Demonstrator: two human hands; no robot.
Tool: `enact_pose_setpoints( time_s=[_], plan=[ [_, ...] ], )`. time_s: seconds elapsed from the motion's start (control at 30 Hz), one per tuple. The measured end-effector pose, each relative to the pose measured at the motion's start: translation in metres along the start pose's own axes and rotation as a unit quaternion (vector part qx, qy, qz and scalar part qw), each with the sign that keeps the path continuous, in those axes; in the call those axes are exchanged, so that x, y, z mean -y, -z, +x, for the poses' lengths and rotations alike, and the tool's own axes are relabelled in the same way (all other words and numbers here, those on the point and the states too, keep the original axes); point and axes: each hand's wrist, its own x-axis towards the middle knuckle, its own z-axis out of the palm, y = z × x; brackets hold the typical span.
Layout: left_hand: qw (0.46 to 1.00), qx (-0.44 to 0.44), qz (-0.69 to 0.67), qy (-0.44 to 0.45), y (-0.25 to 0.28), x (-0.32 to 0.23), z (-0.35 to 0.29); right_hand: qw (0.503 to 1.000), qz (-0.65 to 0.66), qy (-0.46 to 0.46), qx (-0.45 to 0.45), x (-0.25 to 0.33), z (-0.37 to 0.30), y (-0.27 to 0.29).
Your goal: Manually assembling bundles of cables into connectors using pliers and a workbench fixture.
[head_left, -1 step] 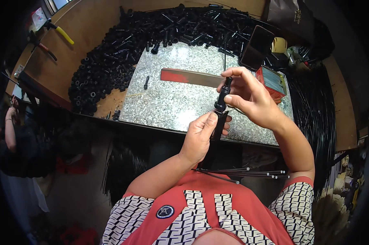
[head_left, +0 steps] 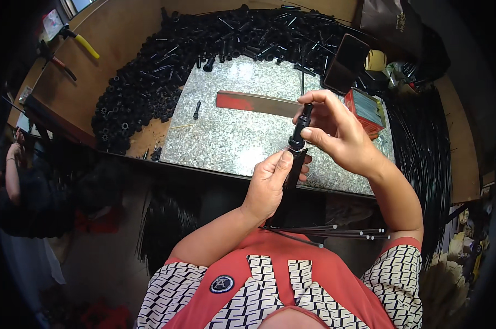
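Observation:
Over the front edge of the tabletop I hold a black stepped cylindrical piece [head_left: 299, 133], tilted, its narrow end pointing away from me. My left hand [head_left: 268, 180] is closed around its lower part, where a flat-sided black section shows between thumb and fingers. The thumb and fingertips of my right hand [head_left: 341, 131] grip the upper part. Several thin black rods with pale tips [head_left: 336, 232] stick out to the right below my hands; where they start is hidden. A small black peg [head_left: 197, 111] lies on the speckled board [head_left: 204, 145].
A flat metal bar with a red end [head_left: 242, 102] lies behind my hands. Black plastic parts [head_left: 149, 77] pile up along the back and left. A phone [head_left: 345, 63] leans beside a red box [head_left: 364, 109]. Long black rods [head_left: 423, 148] lie at right. Another person's arm [head_left: 13, 170] shows at far left.

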Motion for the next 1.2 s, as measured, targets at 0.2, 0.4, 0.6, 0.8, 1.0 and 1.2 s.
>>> enact_pose_setpoints(
  time_s=[0.2,0.4,0.6,0.8,1.0,1.2],
  plan=[
    [0.999,0.000,0.039,-0.024,0.000,0.003,0.001,0.979,-0.201,-0.016,-0.015,0.018,0.002,-0.004],
    [1.000,0.009,-0.002,-0.011,0.003,0.005,0.003,0.979,-0.201,0.030,0.021,0.011,0.007,0.001],
    [1.000,-0.013,-0.022,0.015,0.004,0.001,0.004,0.997,0.046,-0.050,-0.019,-0.008,0.007,-0.002],
    [0.999,-0.011,-0.030,0.019,0.009,0.000,0.006,0.999,0.010,-0.009,-0.044,-0.017,-0.001,-0.006],
    [0.998,-0.023,-0.050,0.015,0.003,-0.003,0.005,0.982,-0.186,0.032,0.013,-0.023,-0.013,-0.011],
    [0.999,0.002,-0.042,0.011,0.004,0.001,0.005,0.988,-0.147,0.023,0.026,-0.021,-0.015,-0.006]
  ],
)
